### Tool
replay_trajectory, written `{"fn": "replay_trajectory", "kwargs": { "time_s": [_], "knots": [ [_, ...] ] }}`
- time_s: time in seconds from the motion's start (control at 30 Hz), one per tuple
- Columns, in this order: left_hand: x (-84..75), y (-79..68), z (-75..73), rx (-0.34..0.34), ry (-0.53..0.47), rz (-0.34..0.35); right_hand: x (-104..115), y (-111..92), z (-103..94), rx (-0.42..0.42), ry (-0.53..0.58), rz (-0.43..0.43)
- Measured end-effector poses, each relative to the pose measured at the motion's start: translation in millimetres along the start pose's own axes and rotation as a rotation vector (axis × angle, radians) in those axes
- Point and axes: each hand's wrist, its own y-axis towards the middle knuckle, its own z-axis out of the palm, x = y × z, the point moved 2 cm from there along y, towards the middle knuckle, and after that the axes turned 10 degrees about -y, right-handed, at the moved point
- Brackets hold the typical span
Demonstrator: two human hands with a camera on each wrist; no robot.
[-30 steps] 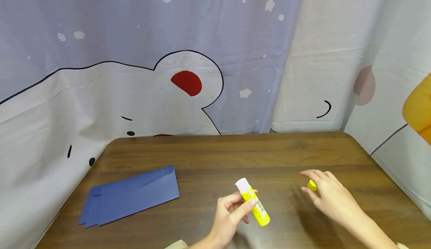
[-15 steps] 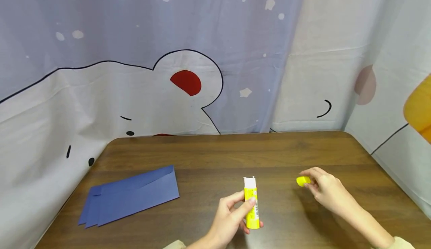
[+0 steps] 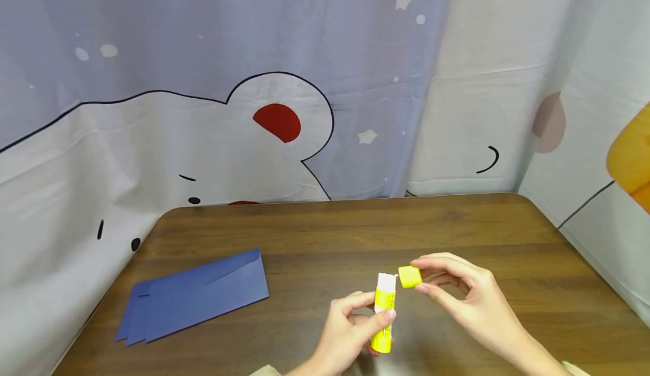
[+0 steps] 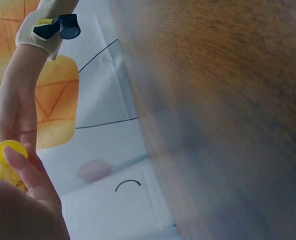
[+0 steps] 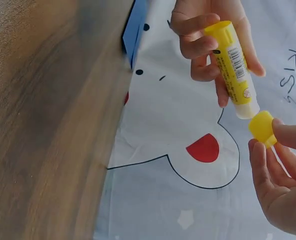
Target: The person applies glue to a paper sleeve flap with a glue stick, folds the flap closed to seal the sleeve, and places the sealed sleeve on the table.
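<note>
My left hand (image 3: 350,331) grips a yellow glue stick (image 3: 384,322) near the middle of the table, its bare white end pointing up and away. In the right wrist view the barrel's barcode label (image 5: 236,63) shows between the fingers and the translucent white tip. Thumb and fingertips of my right hand (image 3: 467,297) pinch the small yellow cap (image 3: 409,276), held just right of the glue stick's white end. From the left wrist camera, the round yellow base of the stick shows beside the thumb, partly covered by the hand.
Several blue envelopes (image 3: 203,294) lie fanned in a stack on the left of the brown wooden table (image 3: 325,235). A printed curtain (image 3: 365,82) hangs behind the table's far edge and along its sides.
The right hand has closed its fingers on the cap and brought it left, beside the glue stick. The left hand has turned the stick from slanting to nearly upright.
</note>
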Motion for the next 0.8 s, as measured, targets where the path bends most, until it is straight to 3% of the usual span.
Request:
{"fn": "replay_trajectory", "kwargs": {
  "time_s": [0.37, 0.6, 0.8],
  "knots": [
    [-4.4, -1.5, 0.3, -0.008, 0.102, 0.052, -3.3, 3.2, 2.4, 0.094, 0.041, 0.025],
    [-6.1, -3.0, -1.2, 0.016, 0.217, 0.096, -3.9, 2.3, 1.9, 0.140, 0.062, 0.031],
    [-9.1, -3.8, -4.1, 0.041, 0.309, 0.125, -1.8, 3.7, -0.1, 0.168, 0.091, -0.045]
  ]
}}
